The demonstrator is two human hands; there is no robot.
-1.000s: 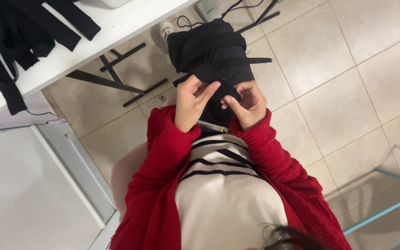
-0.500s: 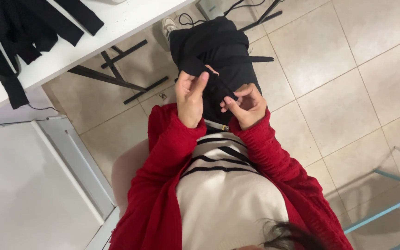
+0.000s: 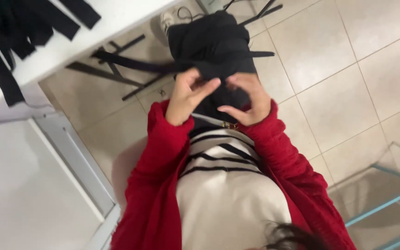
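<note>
A black fabric piece (image 3: pixel 214 41) lies bunched on my lap, and a long black strap (image 3: pixel 130 65) runs off it to the left. My left hand (image 3: pixel 187 96) and my right hand (image 3: pixel 247 99) meet at the fabric's near edge, fingers curled and pinching the cloth between them. Both arms are in red cardigan sleeves (image 3: pixel 160 153), over a cream top with dark stripes (image 3: pixel 223 185). What lies between the fingertips is too blurred to make out.
A white table (image 3: pixel 103 23) at the upper left holds more black fabric pieces (image 3: pixel 15 32), and black metal legs (image 3: pixel 107 74) stand under it. A white panel (image 3: pixel 24 185) is at the lower left, beige floor tiles (image 3: pixel 329 55) at the right, and a teal-framed glass object (image 3: pixel 385 199) at the lower right.
My two hands have drawn closer together on the black fabric, with the left fingers reaching toward the right hand. The fabric bundle has shifted slightly.
</note>
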